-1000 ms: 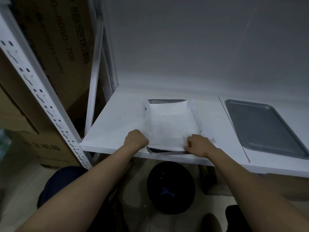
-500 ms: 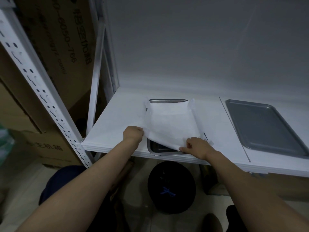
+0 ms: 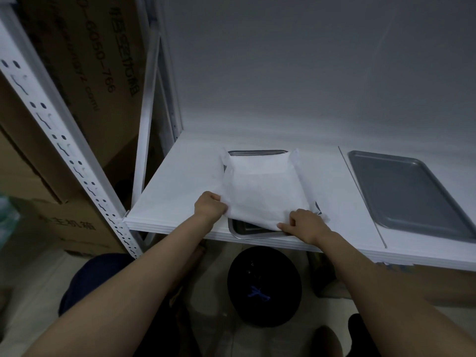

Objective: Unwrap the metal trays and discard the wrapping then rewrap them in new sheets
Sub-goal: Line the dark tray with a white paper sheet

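Paper [image 3: 262, 191] over the tray [image 3: 257, 236] is gripped by the left hand [image 3: 210, 206] and pinched by the right hand [image 3: 305, 225], so an uneven pull may tear it.

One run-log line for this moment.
left hand: grips white sheet at left edge | right hand: holds sheet's near edge | wrapped tray: near rim exposed | second tray: bare, right, untouched

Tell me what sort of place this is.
Likely a storeroom: a perforated white shelving rack, printed cardboard cartons beside it, a bare metal tray and a tray under a white sheet on the shelf.
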